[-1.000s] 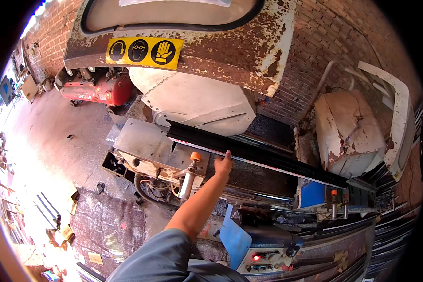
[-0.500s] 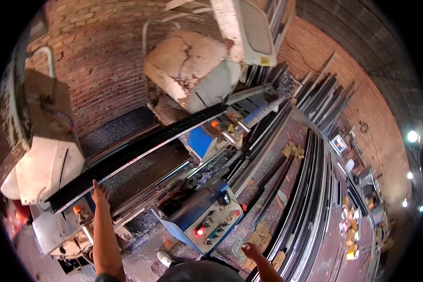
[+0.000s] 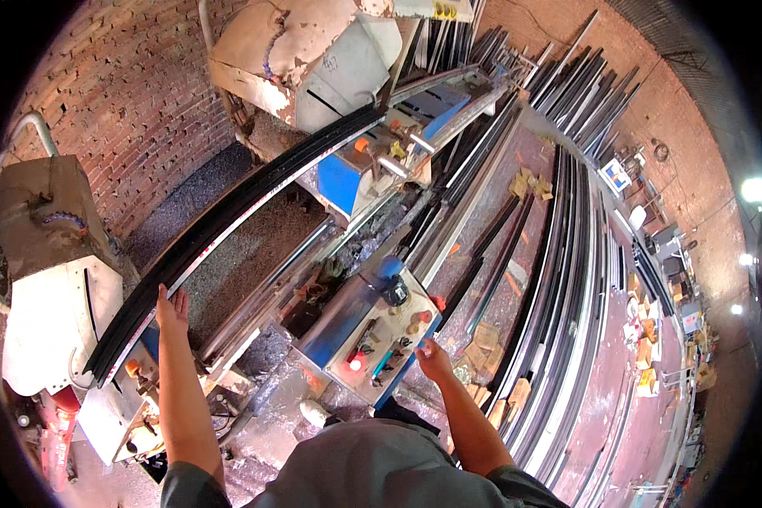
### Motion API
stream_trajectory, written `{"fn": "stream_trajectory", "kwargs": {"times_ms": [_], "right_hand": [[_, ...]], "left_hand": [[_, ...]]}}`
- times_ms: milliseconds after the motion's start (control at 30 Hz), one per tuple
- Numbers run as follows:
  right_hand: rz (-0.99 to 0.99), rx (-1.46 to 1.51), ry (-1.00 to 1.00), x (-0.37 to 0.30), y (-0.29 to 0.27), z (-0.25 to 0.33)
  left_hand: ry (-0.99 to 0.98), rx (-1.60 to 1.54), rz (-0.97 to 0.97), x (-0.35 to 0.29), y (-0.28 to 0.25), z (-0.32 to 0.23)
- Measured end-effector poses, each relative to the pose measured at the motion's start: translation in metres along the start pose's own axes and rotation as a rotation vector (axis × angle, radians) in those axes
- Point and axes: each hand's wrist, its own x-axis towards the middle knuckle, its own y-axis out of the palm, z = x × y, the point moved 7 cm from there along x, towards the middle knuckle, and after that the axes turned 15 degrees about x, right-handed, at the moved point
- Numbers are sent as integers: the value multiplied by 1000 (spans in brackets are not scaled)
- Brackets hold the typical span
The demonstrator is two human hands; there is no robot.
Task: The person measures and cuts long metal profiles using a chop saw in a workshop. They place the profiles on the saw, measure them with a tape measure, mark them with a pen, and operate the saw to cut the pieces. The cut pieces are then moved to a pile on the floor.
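Head view: left hand (image 3: 173, 308), fingers extended, against the black profile (image 3: 226, 210) left of the control panel (image 3: 385, 328); right hand (image 3: 434, 361), curled, at the panel's right edge, grip indeterminable.

Workshop, industrial: control panel (image 3: 383, 343) fitted just left of the right hand (image 3: 434, 361); long dark profiles (image 3: 567, 296) laid out on the floor (image 3: 608, 372) to that hand's right; paint-worn machine housing (image 3: 267, 55) mounted beyond the left hand (image 3: 172, 309), backed by brick wall (image 3: 135, 110)
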Motion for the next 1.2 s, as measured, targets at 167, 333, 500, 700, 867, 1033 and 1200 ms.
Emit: {"fn": "stream_trajectory", "kwargs": {"times_ms": [167,333,500,700,867,1033,1200], "right_hand": [[55,-36,-66,13,15,11],[52,-137,-124,17,22,31],[101,-132,-129,20,21,39],[100,-145,-114,20,22,39],[58,-310,-210,13,18,41],[66,-445,-155,16,27,40],[322,-10,336,29,44,-7]], "left_hand": [[26,-10,-60,6,-4,0],[16,-17,-121,4,-2,2],[21,-60,-86,4,-2,3],[24,-106,-107,2,-6,1],[-129,103,-37,-32,30,-8],[-69,98,-26,-17,21,-10],[-52,93,-13,-11,11,-13]]}}
